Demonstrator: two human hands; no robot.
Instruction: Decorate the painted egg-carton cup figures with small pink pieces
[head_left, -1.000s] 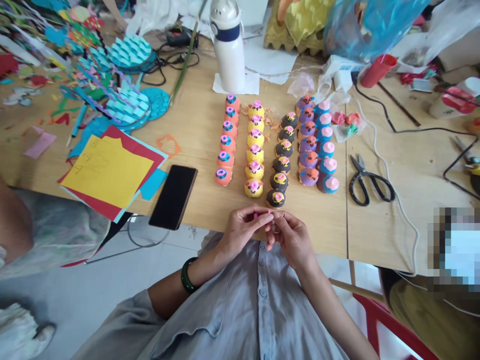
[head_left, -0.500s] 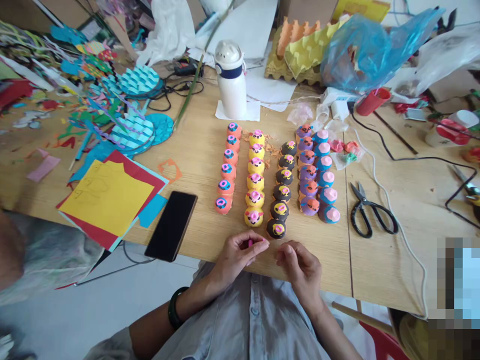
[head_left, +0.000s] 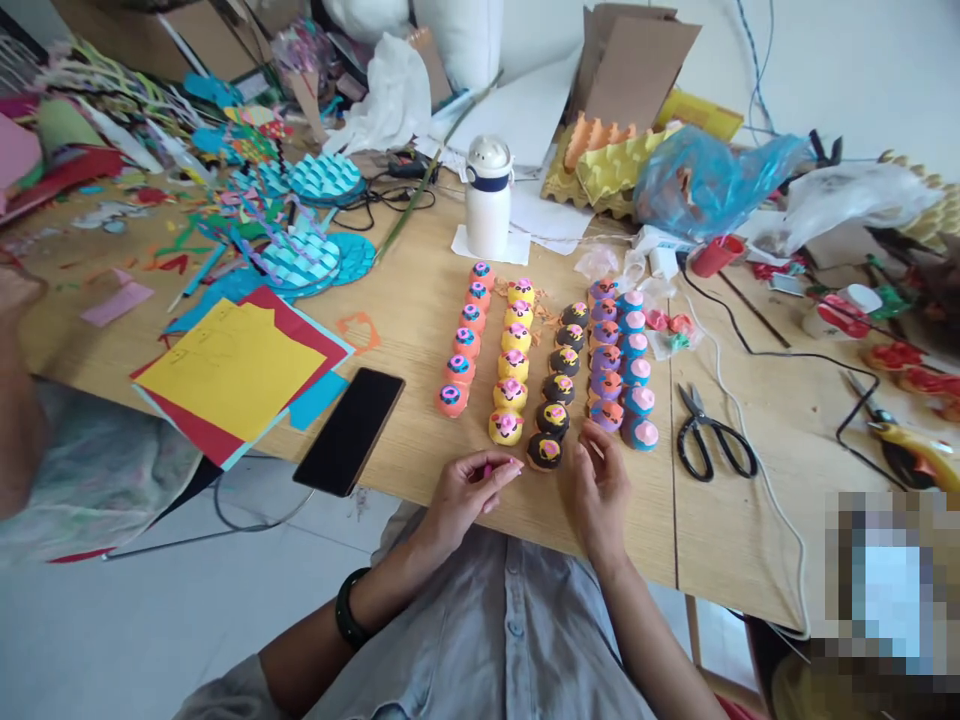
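Several rows of small painted cups stand on the wooden table: an orange row, a yellow row, a dark brown row, a purple row and a blue row with pink tops. My left hand rests at the table's front edge, fingers pinched on a small pink piece. My right hand lies beside it, fingers loosely spread, its tips close to the nearest purple cup and nearest brown cup.
A black phone overhangs the front edge. Yellow and red paper sheets lie at left, black scissors and cables at right. A white bottle stands behind the rows. Other people sit at both sides.
My hands have parted: the right let go of the pink piece and moved up toward the purple and brown cups. The left keeps the piece. My view tilted upward.
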